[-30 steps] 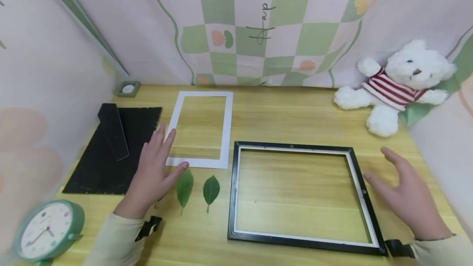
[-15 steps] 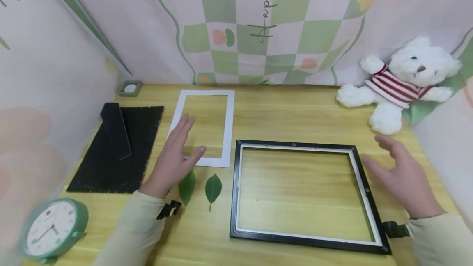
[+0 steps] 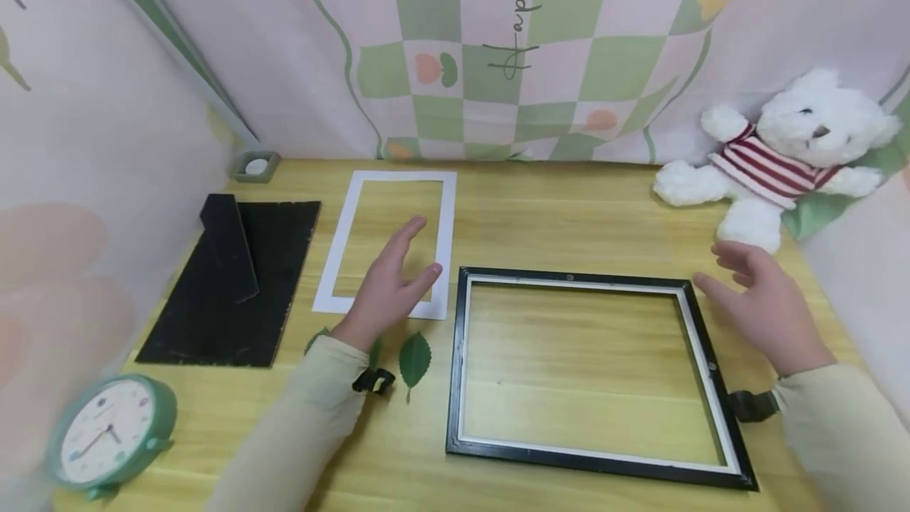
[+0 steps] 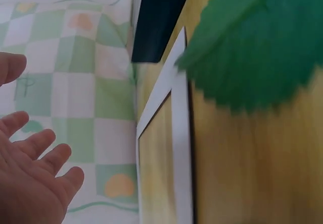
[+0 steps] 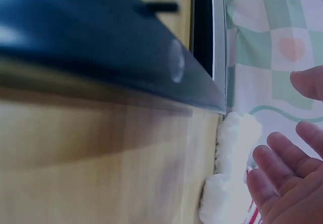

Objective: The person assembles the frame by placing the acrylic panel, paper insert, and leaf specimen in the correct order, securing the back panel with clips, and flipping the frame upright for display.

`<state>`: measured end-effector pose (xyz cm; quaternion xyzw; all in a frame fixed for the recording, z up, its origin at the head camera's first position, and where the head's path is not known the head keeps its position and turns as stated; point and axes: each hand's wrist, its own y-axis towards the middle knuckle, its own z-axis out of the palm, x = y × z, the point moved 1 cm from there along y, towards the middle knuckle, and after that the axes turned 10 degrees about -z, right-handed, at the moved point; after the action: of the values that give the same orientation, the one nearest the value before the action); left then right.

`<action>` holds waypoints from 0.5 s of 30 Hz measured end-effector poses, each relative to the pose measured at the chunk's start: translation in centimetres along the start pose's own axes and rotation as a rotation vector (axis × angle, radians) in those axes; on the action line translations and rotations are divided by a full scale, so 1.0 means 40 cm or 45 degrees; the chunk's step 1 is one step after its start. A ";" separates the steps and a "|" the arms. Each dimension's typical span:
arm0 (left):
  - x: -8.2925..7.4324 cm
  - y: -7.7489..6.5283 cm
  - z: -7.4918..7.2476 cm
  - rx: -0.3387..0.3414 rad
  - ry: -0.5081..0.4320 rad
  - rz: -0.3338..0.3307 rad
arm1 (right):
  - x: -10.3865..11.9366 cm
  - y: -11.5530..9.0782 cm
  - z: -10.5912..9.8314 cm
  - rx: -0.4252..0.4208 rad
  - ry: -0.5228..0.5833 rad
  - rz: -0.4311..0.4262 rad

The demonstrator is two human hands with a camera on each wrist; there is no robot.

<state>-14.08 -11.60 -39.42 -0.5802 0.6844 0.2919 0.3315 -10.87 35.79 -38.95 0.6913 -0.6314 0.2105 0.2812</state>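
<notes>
My left hand (image 3: 389, 284) hovers over the lower right part of a white paper mat (image 3: 448, 235), thumb apart from the fingers and nothing held. Beneath that wrist lie green leaves, partly covered by the sleeve; one serrated leaf (image 3: 415, 359) shows whole, and a leaf (image 4: 257, 47) looms large in the left wrist view. A black picture frame (image 3: 458, 362) with a white inner edge lies flat at front centre right. Beside its right upper corner hangs my right hand (image 3: 764, 303), fingers loosely bent, holding nothing. The right wrist view shows the frame's side (image 5: 111, 42) close by.
A black backing board (image 3: 266, 275) with its stand lies at left, behind a green clock (image 3: 107, 437). A white teddy bear (image 3: 768, 156) sits back right. A small dish (image 3: 256, 167) stands at the back left corner. Printed curtains (image 3: 490, 54) close off the back.
My left hand has moved right, from beside the backing board to over the paper mat. The right hand has shifted slightly up and left near the frame's corner. The view has tilted a little.
</notes>
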 end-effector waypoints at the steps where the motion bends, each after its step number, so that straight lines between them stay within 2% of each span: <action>1: -0.003 0.007 0.007 0.006 -0.016 -0.017 | -0.001 0.008 -0.001 0.005 0.010 0.006; 8: -0.017 0.057 0.026 0.049 -0.109 -0.122 | -0.012 0.047 -0.001 0.022 0.056 0.024; 15: -0.025 0.110 0.055 0.110 -0.283 -0.210 | -0.027 0.084 0.000 0.090 0.064 0.059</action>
<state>-18.06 -8.60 -39.89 -0.5835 0.6055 0.2963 0.4529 -14.33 36.46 -39.26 0.6806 -0.6320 0.2566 0.2674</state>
